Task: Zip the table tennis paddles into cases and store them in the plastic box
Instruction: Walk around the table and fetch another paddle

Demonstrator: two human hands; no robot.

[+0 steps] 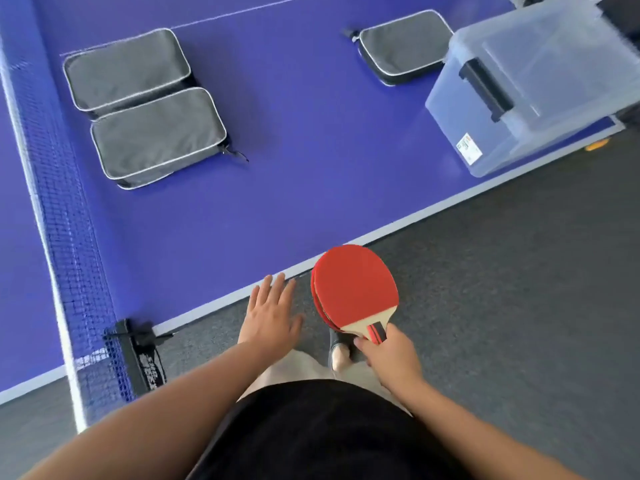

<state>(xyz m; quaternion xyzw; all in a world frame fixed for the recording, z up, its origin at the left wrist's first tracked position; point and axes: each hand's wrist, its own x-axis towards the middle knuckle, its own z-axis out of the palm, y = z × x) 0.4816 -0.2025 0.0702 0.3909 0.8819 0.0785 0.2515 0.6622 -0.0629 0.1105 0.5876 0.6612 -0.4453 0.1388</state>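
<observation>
My right hand [393,358] grips the handles of a stack of red table tennis paddles [353,289], held over the floor just off the table's near edge. My left hand [272,315] hovers flat with fingers spread beside the paddles, holding nothing. Two grey cases [126,69] [157,135] lie side by side on the blue table at the left. A third grey case [403,46] lies at the back, next to the clear plastic box [540,84] at the table's right corner.
The blue table [294,150] has a white edge line running diagonally. The net [65,202] and its black clamp post [135,348] stand at the left. Grey carpet [519,289] covers the floor on the right. My foot shows below the paddles.
</observation>
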